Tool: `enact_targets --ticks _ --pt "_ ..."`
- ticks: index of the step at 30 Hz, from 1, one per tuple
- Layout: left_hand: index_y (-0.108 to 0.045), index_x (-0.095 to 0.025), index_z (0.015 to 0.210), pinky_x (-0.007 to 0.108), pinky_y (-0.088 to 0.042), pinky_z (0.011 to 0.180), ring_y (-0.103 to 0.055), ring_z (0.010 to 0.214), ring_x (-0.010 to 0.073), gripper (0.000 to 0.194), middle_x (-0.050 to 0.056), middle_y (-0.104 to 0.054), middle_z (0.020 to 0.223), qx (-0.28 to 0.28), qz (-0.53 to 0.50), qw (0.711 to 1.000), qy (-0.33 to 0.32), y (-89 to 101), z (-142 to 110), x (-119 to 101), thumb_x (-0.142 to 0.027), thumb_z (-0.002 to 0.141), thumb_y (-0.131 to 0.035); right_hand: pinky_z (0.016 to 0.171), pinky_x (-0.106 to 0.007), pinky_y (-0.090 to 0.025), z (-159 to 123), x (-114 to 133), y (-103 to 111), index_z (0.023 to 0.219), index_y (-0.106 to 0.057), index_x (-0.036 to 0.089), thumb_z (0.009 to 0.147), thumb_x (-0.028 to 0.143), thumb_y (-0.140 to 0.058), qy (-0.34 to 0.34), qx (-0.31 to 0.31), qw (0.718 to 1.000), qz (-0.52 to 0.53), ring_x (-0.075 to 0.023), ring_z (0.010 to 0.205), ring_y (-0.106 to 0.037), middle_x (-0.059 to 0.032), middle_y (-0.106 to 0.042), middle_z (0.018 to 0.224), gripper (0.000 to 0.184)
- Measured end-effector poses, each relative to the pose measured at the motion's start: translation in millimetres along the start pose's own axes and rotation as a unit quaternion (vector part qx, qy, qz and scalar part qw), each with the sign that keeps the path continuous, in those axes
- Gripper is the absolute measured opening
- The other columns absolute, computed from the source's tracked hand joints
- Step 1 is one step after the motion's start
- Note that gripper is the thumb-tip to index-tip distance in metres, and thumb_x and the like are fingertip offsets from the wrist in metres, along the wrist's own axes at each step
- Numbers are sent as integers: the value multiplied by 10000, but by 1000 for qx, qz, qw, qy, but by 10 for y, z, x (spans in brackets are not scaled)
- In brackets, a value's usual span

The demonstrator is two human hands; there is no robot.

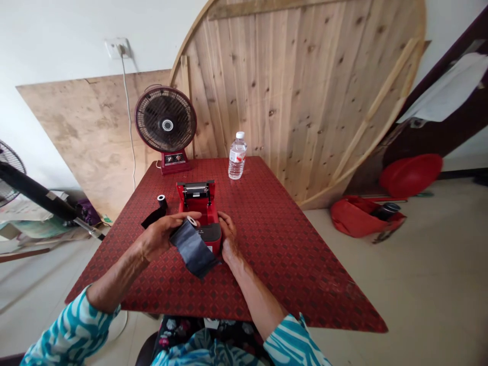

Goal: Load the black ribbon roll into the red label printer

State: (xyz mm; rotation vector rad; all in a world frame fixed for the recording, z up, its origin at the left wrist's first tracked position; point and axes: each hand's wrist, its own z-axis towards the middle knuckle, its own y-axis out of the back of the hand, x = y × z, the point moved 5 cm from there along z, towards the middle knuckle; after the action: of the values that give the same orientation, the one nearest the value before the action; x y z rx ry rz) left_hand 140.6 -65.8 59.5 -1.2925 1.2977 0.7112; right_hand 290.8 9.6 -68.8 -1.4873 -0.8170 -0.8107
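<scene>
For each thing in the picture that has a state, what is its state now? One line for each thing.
Red printer: lid open, on the table.
Dark roll: partly unrolled, held in the left hand.
Right hand: resting against the printer.
Small roll: upright, apart from the printer.
Water bottle: upright, cap on.
Fan: plugged in; spinning unclear.

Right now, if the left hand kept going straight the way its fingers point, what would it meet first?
Probably the red printer: the left hand, holding a dark paper roll, points right toward it. Depth is hard to judge.
</scene>
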Motion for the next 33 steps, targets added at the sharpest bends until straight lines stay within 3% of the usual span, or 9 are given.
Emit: enact_targets --ticks 3,5,10,13,17,21,26,30,33 --pt "-660 -174 1213 305 -494 754 -652 933 247 476 99 -707 1094 12 105 992 -65 -26 -64 -245 -318 762 -603 686 -297 -471 5 9 -10 982 -657 234 713 448 -649 -1 -1 1000 9 -182 782 -632 -15 -726 902 344" --pt "-638 -189 1245 332 -488 808 -644 955 254 487 89 -704 1107 -4 230 968 -103 -29 -10 -336 -293 769 -627 692 -295 -467 3 29 -14 968 -660 234 709 438 -650 5 0 1000 11 -177 772 -628 -11 -725 891 330" --pt "-689 -197 1137 387 -438 969 -616 1072 266 410 79 -699 1147 -55 518 831 -193 23 396 -307 -183 730 -635 703 -291 -465 -16 54 -7 995 -667 240 711 429 -639 0 0 1000 -10 -184 821 -625 -9 -724 929 343" --pt "-691 -214 1107 384 -431 987 -617 1090 256 372 71 -698 1154 -29 597 776 -200 31 620 -225 -155 749 -611 710 -293 -463 -21 72 -5 979 -675 238 706 430 -641 5 -5 1000 -14 -188 830 -623 -4 -722 908 335" --pt "-691 -213 1018 353 -471 884 -650 997 264 350 72 -716 1069 2 656 741 -143 46 848 -128 -100 692 -635 717 -295 -464 -17 78 -5 960 -681 238 695 433 -649 5 -12 1000 -7 -200 870 -624 -7 -724 937 330" --pt "-671 -189 838 326 -474 745 -660 856 278 283 77 -715 869 13 677 728 -107 89 1060 -19 -46 594 -656 739 -299 -470 -9 54 -6 975 -683 244 700 430 -650 8 -13 1000 -13 -209 925 -617 -11 -720 984 333" --pt "-657 -204 714 276 -461 689 -656 774 238 210 35 -703 767 42 661 742 -107 114 1195 9 -64 559 -684 744 -300 -472 -7 27 -8 980 -684 247 712 420 -647 7 -9 1000 -12 -203 898 -622 -6 -721 901 322" --pt "-719 -215 838 265 -469 747 -670 818 210 137 29 -735 853 75 632 761 -129 80 997 -83 -184 728 -642 746 -300 -472 -9 50 0 972 -688 248 710 418 -648 7 -11 1000 -15 -200 887 -624 -1 -723 897 315" --pt "-715 -216 1018 276 -470 827 -668 910 204 239 55 -733 1000 38 601 771 -209 74 614 -198 -310 874 -550 734 -298 -473 -15 66 -3 964 -687 244 701 418 -654 3 -12 1000 -12 -191 844 -627 3 -725 892 317"
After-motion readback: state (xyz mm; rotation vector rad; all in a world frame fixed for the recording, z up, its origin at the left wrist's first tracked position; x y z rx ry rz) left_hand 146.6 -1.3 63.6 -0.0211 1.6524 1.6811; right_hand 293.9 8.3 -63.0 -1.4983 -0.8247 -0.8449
